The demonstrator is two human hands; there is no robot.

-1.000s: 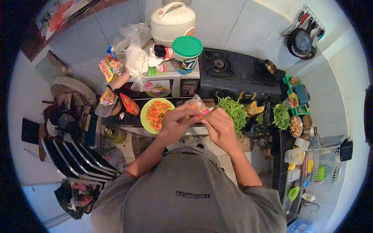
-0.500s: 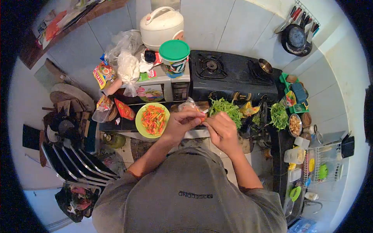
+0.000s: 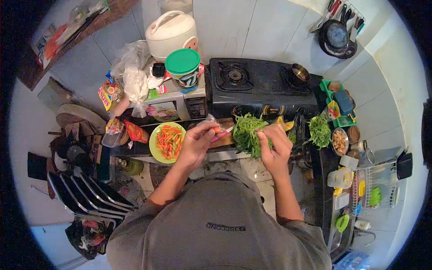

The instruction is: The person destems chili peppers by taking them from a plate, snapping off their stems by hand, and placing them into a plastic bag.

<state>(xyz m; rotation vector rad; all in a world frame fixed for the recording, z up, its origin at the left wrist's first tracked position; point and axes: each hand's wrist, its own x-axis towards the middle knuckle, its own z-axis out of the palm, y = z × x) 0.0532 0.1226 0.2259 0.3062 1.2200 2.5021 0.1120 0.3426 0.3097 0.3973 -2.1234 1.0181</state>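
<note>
My left hand [image 3: 198, 141] is closed on a small orange-red piece [image 3: 217, 130], maybe a chili, between thumb and fingertips. To its left a green plate [image 3: 154, 152] holds many red and orange chilies [image 3: 170, 141]. Beneath my fingertips lie a wooden board [image 3: 224, 139] and a knife with a pink handle [image 3: 219, 136]. My right hand [image 3: 275, 146] is pinched closed at the right side of a heap of leafy greens [image 3: 247, 132]; anything in its fingertips is too small to name.
Behind stand a black gas stove [image 3: 265, 83], a green-lidded tub [image 3: 182, 63] and a white rice cooker [image 3: 172, 36]. More greens [image 3: 319, 132], a bowl of brownish pieces [image 3: 340, 141] and a dish rack [image 3: 375, 182] are at the right.
My hands, together before, have moved apart, the left one leftward and the right one rightward. The board and pink-handled knife now show between them. The camera view has shifted slightly.
</note>
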